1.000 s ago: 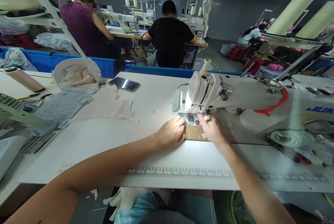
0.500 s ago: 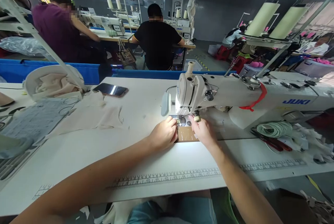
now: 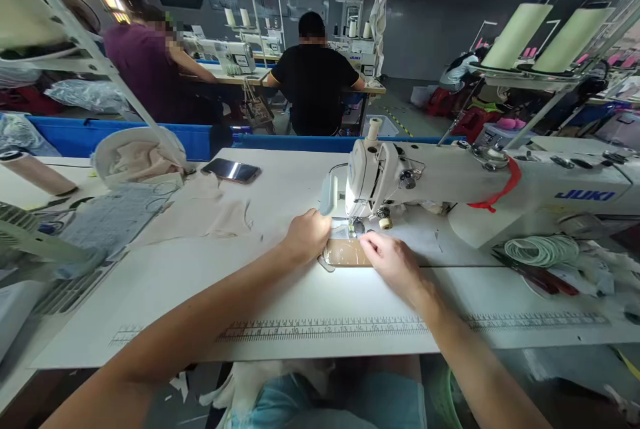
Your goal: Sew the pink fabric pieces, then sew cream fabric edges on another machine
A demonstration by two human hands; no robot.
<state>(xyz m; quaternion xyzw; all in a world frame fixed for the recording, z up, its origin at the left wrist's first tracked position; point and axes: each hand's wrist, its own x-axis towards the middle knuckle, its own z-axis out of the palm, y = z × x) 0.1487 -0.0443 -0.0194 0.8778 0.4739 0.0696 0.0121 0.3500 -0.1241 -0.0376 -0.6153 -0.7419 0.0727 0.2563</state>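
Note:
A white sewing machine [image 3: 370, 176] stands on the white table, its needle area lit. My left hand [image 3: 309, 232] is closed just left of the presser foot [image 3: 356, 226], at the edge of the light fabric [image 3: 340, 228] lying there. To the right of the foot, my right hand [image 3: 390, 256] is closed with thumb and forefinger together; what it pinches, if anything, is too small to make out. A tan plate [image 3: 347, 253] lies between the hands, in front of the needle.
Left of the machine lie a phone [image 3: 231, 170], pale cloth pieces [image 3: 200, 219] and a white bowl of fabric [image 3: 135, 156]. Scissors [image 3: 540, 276] and coiled pale cord [image 3: 543, 250] are at the right. A printed ruler [image 3: 330, 329] runs along the front edge. Two people sit beyond.
The view has shifted left, so the scene sits further right. My left hand has moved away from the needle, further left and back. My right hand has drawn slightly toward me, off the foot area.

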